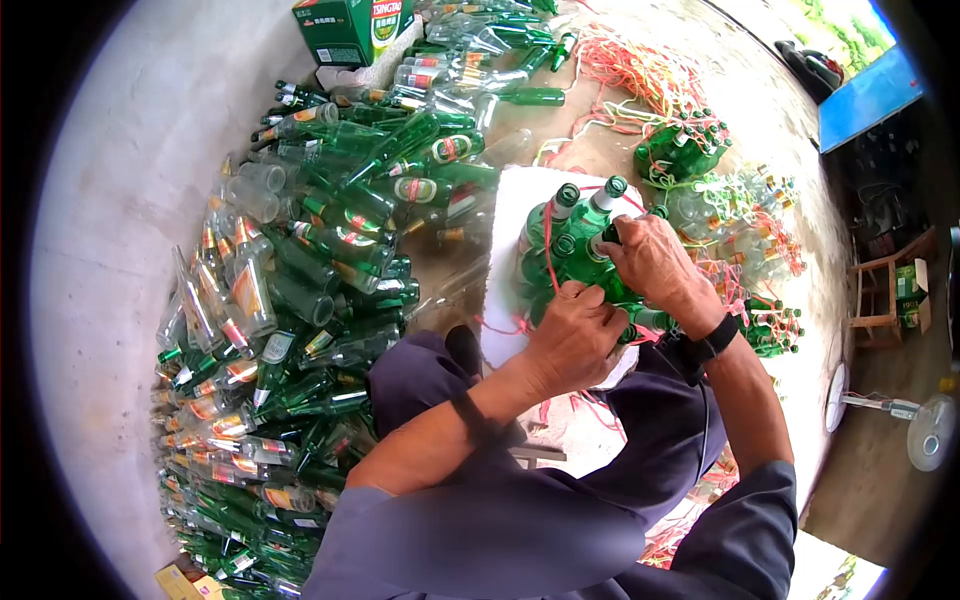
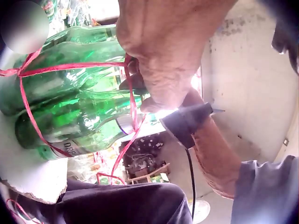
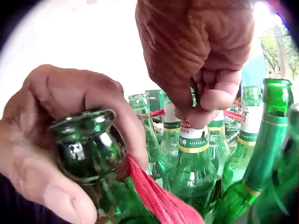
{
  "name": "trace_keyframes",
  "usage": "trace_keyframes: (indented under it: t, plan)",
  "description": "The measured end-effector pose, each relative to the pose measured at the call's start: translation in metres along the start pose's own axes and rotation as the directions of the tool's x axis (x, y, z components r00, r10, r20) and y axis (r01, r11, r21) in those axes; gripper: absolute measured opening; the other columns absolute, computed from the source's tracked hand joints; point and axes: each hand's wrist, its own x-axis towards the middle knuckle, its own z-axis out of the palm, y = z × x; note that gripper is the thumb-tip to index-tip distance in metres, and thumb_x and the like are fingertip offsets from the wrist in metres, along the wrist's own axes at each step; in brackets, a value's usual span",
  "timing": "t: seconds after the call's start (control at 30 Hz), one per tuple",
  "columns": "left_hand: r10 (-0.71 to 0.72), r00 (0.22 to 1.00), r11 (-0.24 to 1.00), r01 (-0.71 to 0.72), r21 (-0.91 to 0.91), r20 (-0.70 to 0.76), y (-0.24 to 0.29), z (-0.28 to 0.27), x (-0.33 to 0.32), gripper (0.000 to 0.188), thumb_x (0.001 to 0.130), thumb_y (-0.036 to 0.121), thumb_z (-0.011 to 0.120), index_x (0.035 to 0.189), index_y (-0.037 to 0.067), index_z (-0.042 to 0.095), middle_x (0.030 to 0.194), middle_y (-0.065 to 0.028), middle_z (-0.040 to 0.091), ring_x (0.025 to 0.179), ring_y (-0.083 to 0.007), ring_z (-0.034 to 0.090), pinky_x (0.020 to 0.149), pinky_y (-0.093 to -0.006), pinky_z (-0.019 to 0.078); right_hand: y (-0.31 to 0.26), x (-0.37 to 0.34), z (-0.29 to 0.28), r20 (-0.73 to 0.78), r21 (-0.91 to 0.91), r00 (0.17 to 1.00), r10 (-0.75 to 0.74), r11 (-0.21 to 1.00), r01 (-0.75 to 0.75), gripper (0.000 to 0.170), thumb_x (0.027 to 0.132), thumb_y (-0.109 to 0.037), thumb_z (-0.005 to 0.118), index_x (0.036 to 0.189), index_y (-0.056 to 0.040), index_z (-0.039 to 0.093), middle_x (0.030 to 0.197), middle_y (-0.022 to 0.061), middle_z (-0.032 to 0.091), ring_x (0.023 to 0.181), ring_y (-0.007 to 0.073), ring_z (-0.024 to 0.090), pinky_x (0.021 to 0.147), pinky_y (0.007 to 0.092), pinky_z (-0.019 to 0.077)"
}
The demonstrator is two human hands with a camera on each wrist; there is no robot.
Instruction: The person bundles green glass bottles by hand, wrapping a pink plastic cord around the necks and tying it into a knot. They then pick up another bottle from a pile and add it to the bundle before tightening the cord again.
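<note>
A cluster of green glass bottles point(image 1: 590, 215) stands upright on a white slab point(image 1: 507, 190) before the person, with red plastic string point(image 2: 74, 69) looped around it. The right hand point(image 1: 655, 260) grips one bottle by its neck; in the right wrist view its thumb and fingers point(image 3: 217, 100) close around the top above a white label. On the near side, the left hand point(image 1: 575, 340) is curled around another bottle's neck point(image 3: 91, 149), thumb and forefinger at either side of the mouth. Flat red string runs from beneath its forefinger across to the other bottles.
Loose green and clear bottles point(image 1: 330, 240) are heaped along the wall at left. A green carton point(image 1: 350, 30) is behind them. Tangled red and yellow string point(image 1: 640, 75) lies at the back, near a bottle bundle point(image 1: 685, 148). More bundles and a fan point(image 1: 930, 430) are at right.
</note>
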Motion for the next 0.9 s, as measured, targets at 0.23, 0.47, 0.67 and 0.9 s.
trace_keyframes:
  t: [0.23,0.47,0.67,0.9]
  plan:
    - [0.005,1.0,1.0,-0.005,-0.02,0.007,-0.001,0.0,-0.002,0.022,0.071,0.023,0.074,0.08,0.008,0.061,0.073,-0.004,0.058,0.085,-0.0234,0.054,0.078,-0.0411,0.0413,-0.006,-0.004,0.004,-0.058,0.0,0.995,0.078,0.997,-0.078,0.025,0.085,-0.016,0.072,0.077,0.0037,0.058,0.068,0.0265,0.06,0.072,0.0472,0.061,0.064,0.0522,0.0461]
    - [-0.006,0.996,1.0,0.007,-0.007,0.088,-0.001,-0.001,-0.005,0.02,0.074,0.023,0.071,0.082,0.009,0.059,0.075,-0.0053,0.056,0.089,-0.0243,0.054,0.079,-0.0421,0.0399,-0.005,-0.004,0.01,-0.092,-0.021,0.994,0.051,0.998,-0.053,0.026,0.085,-0.017,0.072,0.075,0.0035,0.059,0.069,0.0269,0.06,0.072,0.0482,0.06,0.065,0.053,0.0465]
    - [0.004,0.997,1.0,-0.004,0.005,0.073,0.001,0.002,-0.003,0.027,0.071,0.025,0.078,0.089,0.008,0.066,0.081,-0.0061,0.064,0.095,-0.0269,0.056,0.084,-0.0469,0.0416,-0.004,-0.004,0.001,-0.043,-0.018,0.999,0.023,1.0,-0.023,0.024,0.085,-0.016,0.068,0.074,0.0039,0.062,0.064,0.0241,0.06,0.065,0.0411,0.065,0.06,0.0486,0.0513]
    - [-0.037,0.99,0.998,0.031,0.046,0.137,0.012,-0.009,0.007,0.034,0.071,0.026,0.081,0.095,0.006,0.069,0.087,-0.0101,0.065,0.088,-0.0295,0.06,0.081,-0.044,0.0435,0.007,-0.043,-0.043,-0.233,0.205,0.971,0.06,0.979,-0.011,0.03,0.082,-0.024,0.075,0.08,0.0033,0.062,0.071,0.0252,0.061,0.074,0.0453,0.061,0.066,0.0508,0.0484]
